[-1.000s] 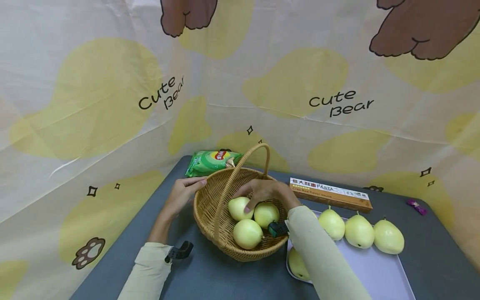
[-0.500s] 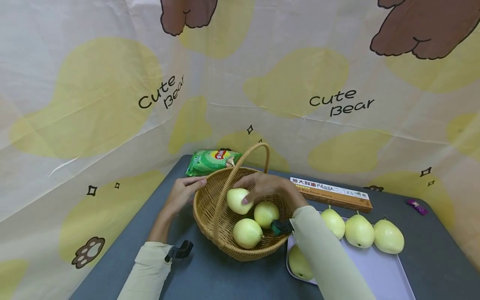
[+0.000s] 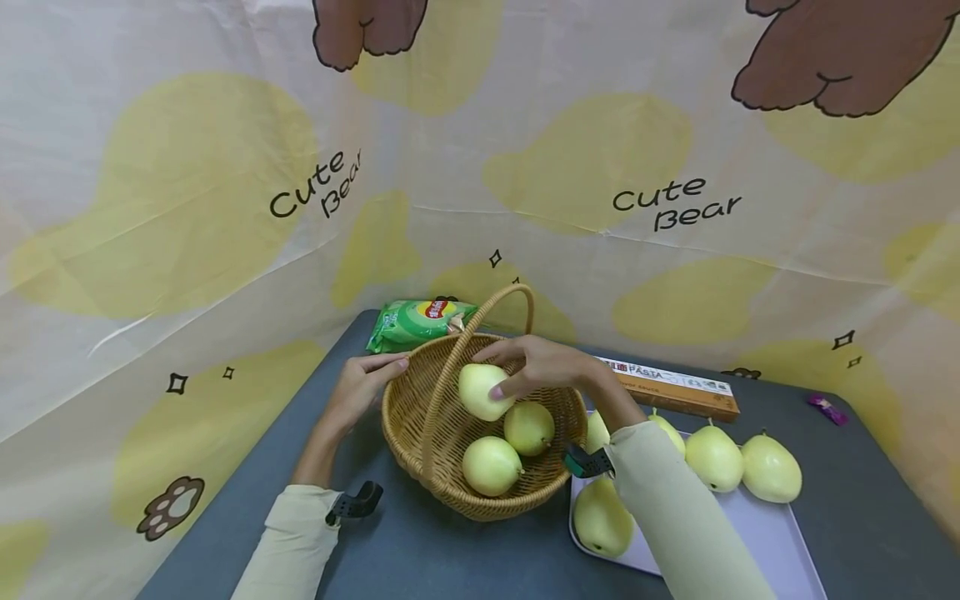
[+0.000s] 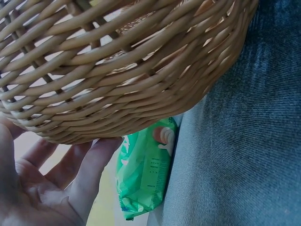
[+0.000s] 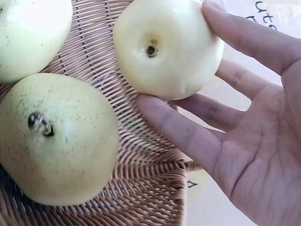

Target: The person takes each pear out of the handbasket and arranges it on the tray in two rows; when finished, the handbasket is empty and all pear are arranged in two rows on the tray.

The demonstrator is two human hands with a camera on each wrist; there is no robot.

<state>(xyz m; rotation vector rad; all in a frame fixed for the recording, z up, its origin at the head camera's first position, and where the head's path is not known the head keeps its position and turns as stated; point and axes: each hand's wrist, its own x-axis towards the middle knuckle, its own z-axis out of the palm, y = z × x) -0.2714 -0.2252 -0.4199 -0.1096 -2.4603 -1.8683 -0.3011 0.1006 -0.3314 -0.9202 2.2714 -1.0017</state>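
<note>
A wicker basket with an arched handle stands tilted toward me on the table. My right hand reaches over its right side and grips a pale yellow pear, thumb on one side and fingers on the other. In the right wrist view that pear shows its dark blossom end above the woven wall. Two more pears, one in front and one to the right, lie inside the basket. My left hand holds the basket's left rim, its fingertips against the weave in the left wrist view.
Right of the basket lies a lilac tray with several pears, among them a near one and a far right one. Behind are a pasta box and a green chip bag. A small purple wrapper lies far right.
My right hand has raised the pear from among the others, up and slightly toward the basket's back. The left hand stays at the rim.
</note>
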